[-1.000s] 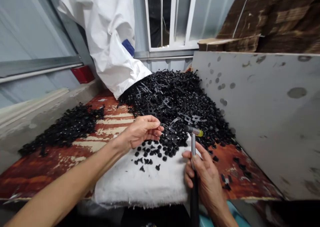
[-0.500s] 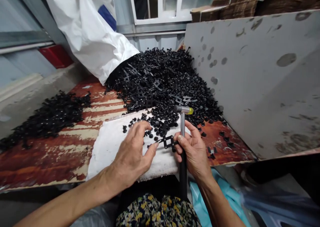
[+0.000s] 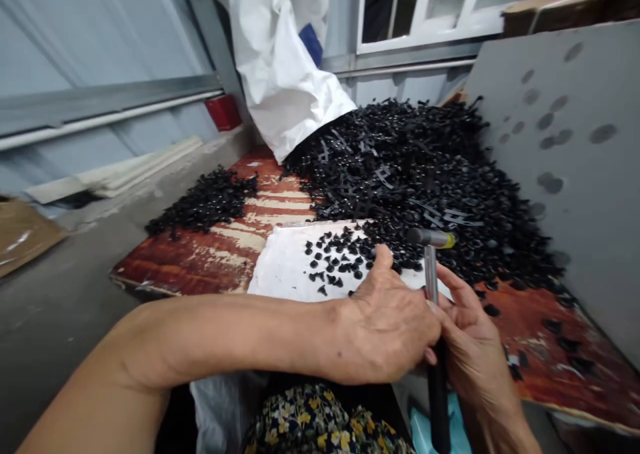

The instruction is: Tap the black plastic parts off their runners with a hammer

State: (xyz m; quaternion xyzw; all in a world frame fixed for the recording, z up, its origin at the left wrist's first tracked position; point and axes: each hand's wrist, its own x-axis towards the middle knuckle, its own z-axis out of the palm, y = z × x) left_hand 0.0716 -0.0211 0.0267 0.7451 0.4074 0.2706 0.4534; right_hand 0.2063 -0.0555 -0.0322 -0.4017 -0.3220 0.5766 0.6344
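Observation:
A small hammer (image 3: 431, 271) stands upright in my right hand (image 3: 473, 331). It has a grey and yellow head, a metal shaft and a black grip. My right fingers are closed around it. My left hand (image 3: 390, 324) reaches across against the right hand, its thumb pointing up and its fingers curled in at the hammer. Whatever those fingers hold is hidden, and the black linked piece is out of sight. Under the hands lies a white cloth (image 3: 280, 261) with loose black round-headed pieces (image 3: 333, 261) scattered on it.
A big heap of black parts (image 3: 415, 161) fills the back of the worn red tabletop (image 3: 200, 267), spilling from a white sack (image 3: 295, 87). At the left sits a smaller black pile (image 3: 210, 201). A spotted grey board (image 3: 590, 161) walls off the right side.
My left hand has moved right, from over the cloth to the right hand and hammer. The black linked piece is now covered. The camera view has turned left.

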